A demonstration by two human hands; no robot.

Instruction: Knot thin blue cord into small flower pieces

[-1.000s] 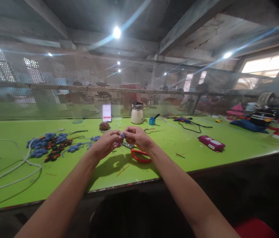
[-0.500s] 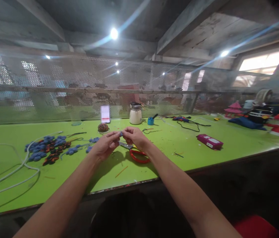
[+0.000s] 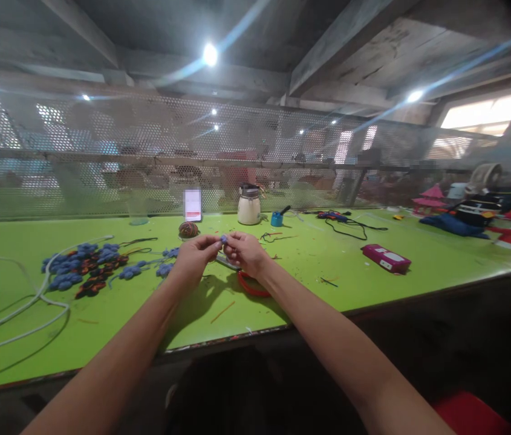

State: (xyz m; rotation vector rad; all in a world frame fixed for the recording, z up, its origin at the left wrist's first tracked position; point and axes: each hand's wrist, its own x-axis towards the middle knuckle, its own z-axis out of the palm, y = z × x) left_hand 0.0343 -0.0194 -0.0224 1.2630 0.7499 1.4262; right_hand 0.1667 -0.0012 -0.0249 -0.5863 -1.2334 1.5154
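A small blue piece of soft yarn (image 3: 224, 240) is being pinched in narrow grips by the bare left hand (image 3: 195, 256) and the bare right hand (image 3: 247, 252). It is being held above the smooth lime-green tabletop (image 3: 309, 260). Metal scissors with red looped handles (image 3: 245, 286) are being partly hidden by the right hand. Puffy blue yarn flowers (image 3: 65, 281) are being crossed by a white round cable (image 3: 43, 290).

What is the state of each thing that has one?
Left hand: pinching small blue piece
Right hand: pinching same piece
Phone: upright, screen lit
Red-handled scissors: lying, partly hidden
Cream jug: upright
Yarn ball: wound
Ceiling lamp: lit
White cable: loosely looped
Magenta box: lying flat
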